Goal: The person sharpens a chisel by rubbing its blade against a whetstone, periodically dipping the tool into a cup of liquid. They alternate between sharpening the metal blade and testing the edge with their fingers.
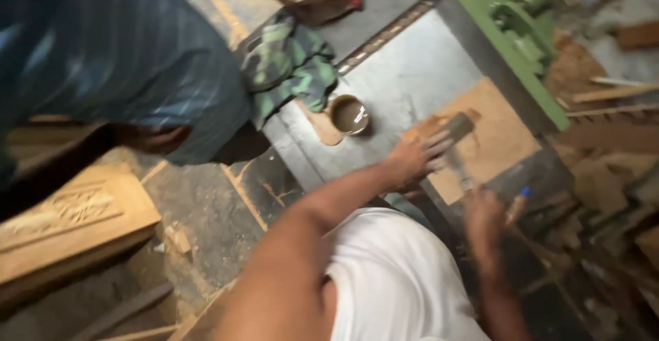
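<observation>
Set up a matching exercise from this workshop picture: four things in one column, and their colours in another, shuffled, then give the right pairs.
Things:
1. Small round tin
2. Machine frame
3. Carved wooden panel
4. Crumpled cloth

Descriptions:
A. Plain green, at the top right
B. Green and dark patterned, beside the tin
C. Holds a brownish paste, on the grey floor
D. Light tan, at the left edge

Pairs: 1-C, 2-A, 3-D, 4-B

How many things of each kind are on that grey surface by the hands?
Cups of brown liquid: 1
Flat brown boards: 1
Crumpled green cloths: 1
Hands: 2, left and right
Total: 5
</observation>
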